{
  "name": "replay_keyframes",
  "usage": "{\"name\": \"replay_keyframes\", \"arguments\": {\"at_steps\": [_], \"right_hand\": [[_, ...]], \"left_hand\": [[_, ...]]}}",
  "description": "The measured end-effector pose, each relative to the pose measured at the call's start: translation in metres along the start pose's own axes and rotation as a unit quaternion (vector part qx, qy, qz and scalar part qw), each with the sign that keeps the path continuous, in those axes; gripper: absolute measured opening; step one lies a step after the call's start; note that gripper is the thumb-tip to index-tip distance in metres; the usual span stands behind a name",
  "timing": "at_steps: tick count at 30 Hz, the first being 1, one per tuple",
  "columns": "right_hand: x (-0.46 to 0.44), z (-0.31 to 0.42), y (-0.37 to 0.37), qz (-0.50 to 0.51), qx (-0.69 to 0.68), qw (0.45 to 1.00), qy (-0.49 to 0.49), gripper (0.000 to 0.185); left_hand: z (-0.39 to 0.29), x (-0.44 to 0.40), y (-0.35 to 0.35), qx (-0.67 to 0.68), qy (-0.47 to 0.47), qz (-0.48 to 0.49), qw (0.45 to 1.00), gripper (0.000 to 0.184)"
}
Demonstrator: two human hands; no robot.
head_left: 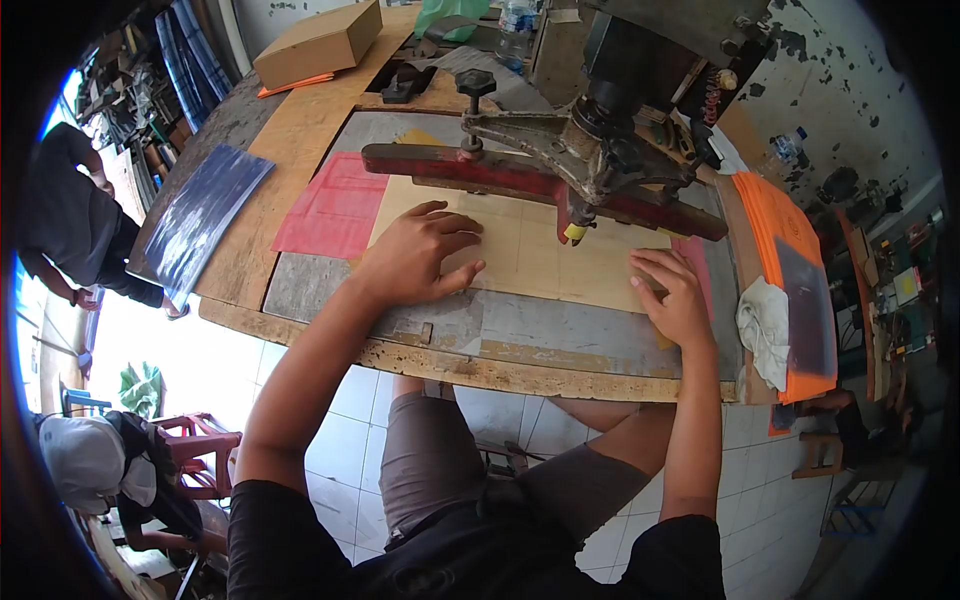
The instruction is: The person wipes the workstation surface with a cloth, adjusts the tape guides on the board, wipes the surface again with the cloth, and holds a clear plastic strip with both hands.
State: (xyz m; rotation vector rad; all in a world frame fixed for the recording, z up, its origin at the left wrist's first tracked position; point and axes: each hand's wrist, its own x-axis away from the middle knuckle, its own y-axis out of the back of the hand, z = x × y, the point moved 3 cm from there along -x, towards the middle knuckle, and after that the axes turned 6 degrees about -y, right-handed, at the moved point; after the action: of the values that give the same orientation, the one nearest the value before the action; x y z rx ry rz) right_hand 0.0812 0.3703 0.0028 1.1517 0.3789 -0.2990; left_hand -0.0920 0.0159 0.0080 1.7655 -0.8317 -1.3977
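Observation:
My left hand (425,255) lies open on a cream-coloured sheet (540,265), its fingers spread and thumb pointing right. At the sheet's right end, my right hand (672,295) rests with its thumb apart from the fingers. The sheet lies flat on the grey metal plate (400,315) of the worktable, under the red bar (420,162) of a press. A pink sheet (333,208) sticks out at the left, with more pink showing by my right hand. The press's dark head (600,140) hides the sheet's back part.
A cardboard box (320,45) and a dark glossy sheet (205,220) are on the left. Orange sheets (775,230) and a crumpled white cloth (765,325) lie on the right. A standing person (75,220) and a person in a white cap (85,465) are at far left.

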Motion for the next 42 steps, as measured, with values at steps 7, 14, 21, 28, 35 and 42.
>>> {"name": "replay_keyframes", "arguments": {"at_steps": [7,14,21,28,35,42], "right_hand": [[-0.0008,0.0009,-0.0005,0.002,0.003,1.0,-0.007,0.026],[-0.0006,0.0005,-0.0004,-0.001,0.008,1.0,-0.005,0.027],[-0.0002,-0.0009,-0.0008,-0.006,0.004,1.0,-0.004,0.024],[-0.0001,-0.0006,0.0018,-0.028,-0.013,1.0,0.001,0.013],[-0.0019,0.002,0.0025,-0.032,-0.006,0.999,0.013,0.011],[-0.0013,0.002,0.0019,-0.039,-0.006,0.999,0.015,0.01]], "left_hand": [[0.0006,0.0003,0.0,0.006,0.027,0.03,0.999,0.035],[-0.0004,-0.0008,0.0013,0.009,0.032,0.023,0.999,0.033],[-0.0003,0.0002,0.0007,0.001,0.024,0.015,1.0,0.033],[-0.0038,-0.0018,0.005,0.011,0.018,0.008,1.0,0.026],[-0.0039,-0.0038,0.0063,0.003,0.005,-0.008,1.0,0.021],[-0.0053,-0.0039,0.0058,-0.004,0.009,-0.007,1.0,0.019]]}}
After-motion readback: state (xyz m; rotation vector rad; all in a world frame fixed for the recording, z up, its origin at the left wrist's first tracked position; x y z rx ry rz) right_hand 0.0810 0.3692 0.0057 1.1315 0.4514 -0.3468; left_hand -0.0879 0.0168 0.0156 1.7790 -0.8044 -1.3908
